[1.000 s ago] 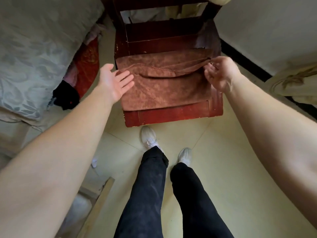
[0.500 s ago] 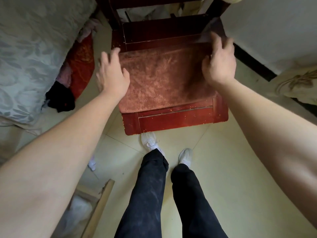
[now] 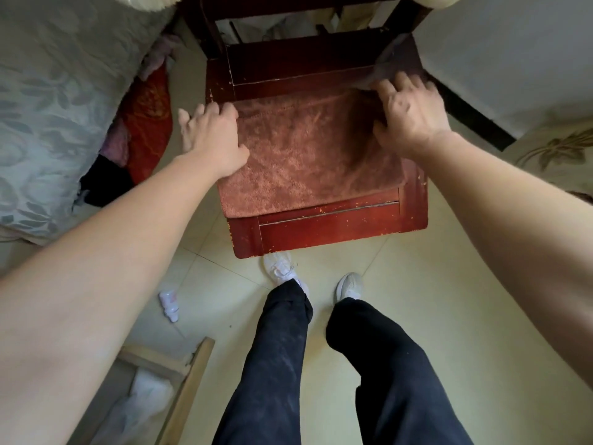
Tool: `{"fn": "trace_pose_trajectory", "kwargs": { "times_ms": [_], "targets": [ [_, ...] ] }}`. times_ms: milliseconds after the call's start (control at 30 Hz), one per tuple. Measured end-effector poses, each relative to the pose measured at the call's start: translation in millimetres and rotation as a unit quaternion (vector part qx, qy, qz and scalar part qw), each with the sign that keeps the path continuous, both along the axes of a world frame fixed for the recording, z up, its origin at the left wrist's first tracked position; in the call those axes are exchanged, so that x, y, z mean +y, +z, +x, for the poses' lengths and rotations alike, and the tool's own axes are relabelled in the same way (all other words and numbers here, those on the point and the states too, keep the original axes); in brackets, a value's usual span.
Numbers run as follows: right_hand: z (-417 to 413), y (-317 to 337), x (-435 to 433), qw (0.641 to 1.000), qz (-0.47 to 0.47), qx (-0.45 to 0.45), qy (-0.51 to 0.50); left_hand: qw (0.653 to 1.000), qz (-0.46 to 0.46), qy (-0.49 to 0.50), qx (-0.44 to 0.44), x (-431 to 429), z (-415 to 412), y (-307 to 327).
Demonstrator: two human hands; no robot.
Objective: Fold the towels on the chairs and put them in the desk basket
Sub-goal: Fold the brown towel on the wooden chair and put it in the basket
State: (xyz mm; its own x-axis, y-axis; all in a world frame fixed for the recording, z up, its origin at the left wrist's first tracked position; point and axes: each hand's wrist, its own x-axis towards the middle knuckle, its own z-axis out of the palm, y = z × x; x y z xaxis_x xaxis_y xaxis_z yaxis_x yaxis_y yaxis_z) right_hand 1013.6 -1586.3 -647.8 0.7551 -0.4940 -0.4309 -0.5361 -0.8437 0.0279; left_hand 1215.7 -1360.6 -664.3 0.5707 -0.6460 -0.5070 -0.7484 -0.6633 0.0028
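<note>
The rust-brown towel (image 3: 308, 162) lies folded flat on the seat of the red wooden chair (image 3: 327, 226), leaving a strip of wood bare along the chair's front edge. The left hand (image 3: 213, 136) rests on the towel's edge at the chair's left side, fingers straight and spread, holding nothing. The right hand (image 3: 410, 114) sits on the towel's far right corner near the chair's backrest, fingers bent — whether they pinch the cloth cannot be told.
</note>
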Motion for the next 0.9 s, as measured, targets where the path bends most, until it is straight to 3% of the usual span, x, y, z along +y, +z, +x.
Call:
{"fn": "trace_pose_trajectory", "kwargs": {
  "times_ms": [167, 267, 400, 500, 733, 900],
  "targets": [
    [-3, -1, -4, 0.996, -0.027, -0.034, 0.077, 0.999, -0.034, 0.001, 0.027, -3, -1, 2],
    [-4, -5, -5, 0.991, 0.003, -0.042, 0.13, 0.997, -0.071, -0.019, 0.037, 3, -7, 4],
    [-4, 2, -5, 0.99, 0.103, -0.027, 0.087, 0.997, -0.054, -0.03, 0.035, 12, -18, 5],
    [-6, 6, -8, 0.99, 0.135, 0.013, 0.042, 0.998, -0.047, 0.018, 0.024, 7, -22, 5],
    [8, 9, -20, 0.992, 0.08, 0.086, 0.046, 0.996, -0.005, 0.06, 0.059, 0, -20, 8],
    [12, 10, -31, 0.994, 0.056, 0.075, 0.059, 0.993, -0.021, 0.092, 0.072, 4, -19, 13]
  ]
}}
